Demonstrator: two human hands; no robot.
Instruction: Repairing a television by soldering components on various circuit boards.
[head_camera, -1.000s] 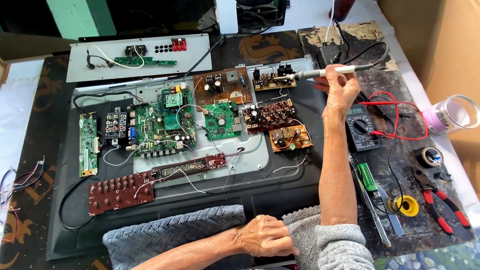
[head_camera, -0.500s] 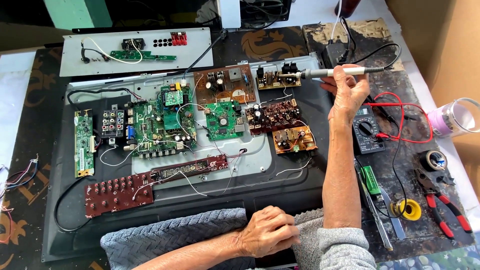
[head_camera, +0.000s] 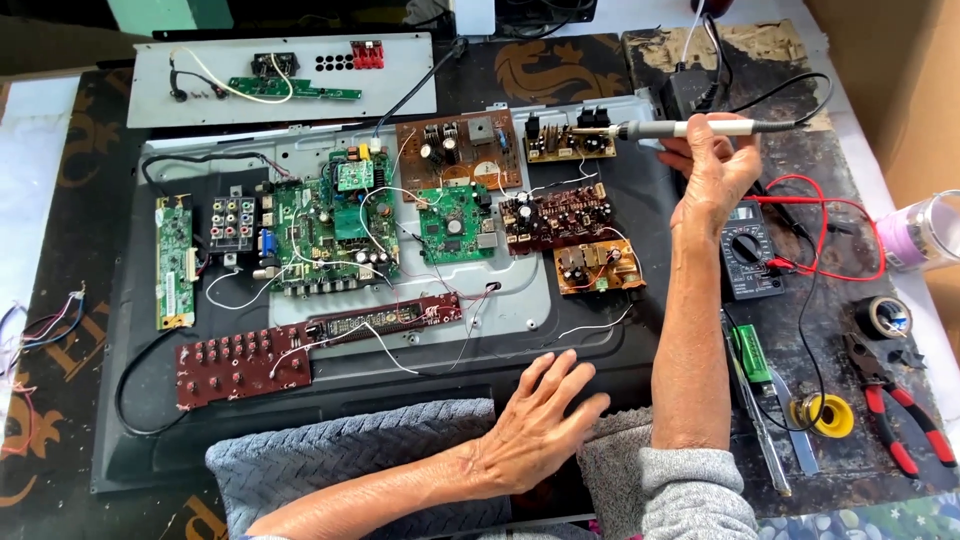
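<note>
I see right hand (head_camera: 718, 172) gripping soldering iron (head_camera: 668, 129), tip at small brown board (head_camera: 570, 140) | left hand (head_camera: 540, 420) spread flat on black panel (head_camera: 620, 370).

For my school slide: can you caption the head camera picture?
Right hand holds a soldering iron over circuit boards; left hand rests flat.

both forearms bare, left hand (head_camera: 535, 425) and right hand (head_camera: 715, 175) ungloved, no rings or watch showing, grey knit sleeve (head_camera: 695, 495) pushed up at the right elbow
</note>
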